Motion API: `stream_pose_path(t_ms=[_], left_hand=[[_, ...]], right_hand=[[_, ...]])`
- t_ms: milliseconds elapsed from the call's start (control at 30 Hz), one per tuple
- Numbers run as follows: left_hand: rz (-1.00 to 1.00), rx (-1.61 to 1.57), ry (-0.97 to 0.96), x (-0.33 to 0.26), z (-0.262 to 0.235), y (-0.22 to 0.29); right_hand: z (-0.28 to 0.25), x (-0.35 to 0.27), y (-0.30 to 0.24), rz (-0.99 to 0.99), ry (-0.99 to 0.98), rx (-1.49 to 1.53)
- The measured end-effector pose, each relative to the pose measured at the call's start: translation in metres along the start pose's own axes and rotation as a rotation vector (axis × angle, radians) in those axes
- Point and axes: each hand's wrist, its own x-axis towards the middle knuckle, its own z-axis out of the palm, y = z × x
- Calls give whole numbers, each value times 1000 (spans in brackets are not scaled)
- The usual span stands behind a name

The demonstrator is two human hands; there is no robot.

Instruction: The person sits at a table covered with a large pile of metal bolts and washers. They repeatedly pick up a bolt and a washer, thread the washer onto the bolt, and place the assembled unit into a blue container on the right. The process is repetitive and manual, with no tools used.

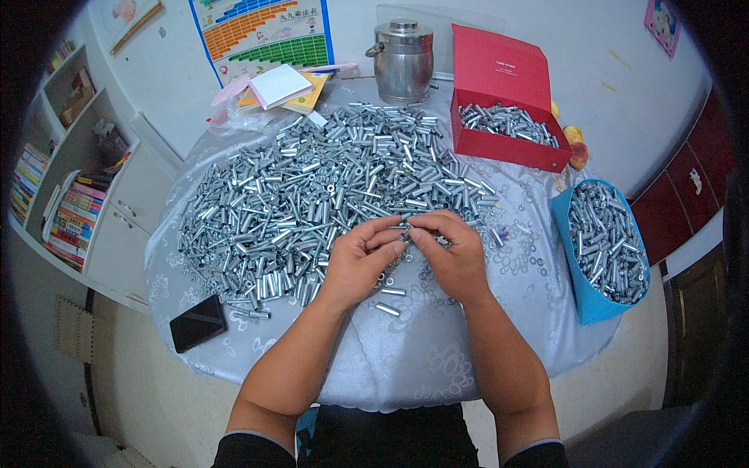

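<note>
Metal sleeve [405, 232] sits pinched between my left hand [360, 261] and right hand [455, 256], both closed narrowly on it, just above the table [406, 351], at the near edge of the sleeve pile [328, 187].

Black phone [198, 322], steel canister [402, 60]
</note>
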Motion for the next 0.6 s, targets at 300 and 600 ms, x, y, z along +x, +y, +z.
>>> stream_pose_path(t_ms=[300, 600], left_hand=[[-24, -204, -17, 1, -2, 1], [-104, -257, 160, 4, -3, 8]], right_hand=[[1, 1, 10, 8, -5, -6], [0, -3, 12, 356, -72, 126]])
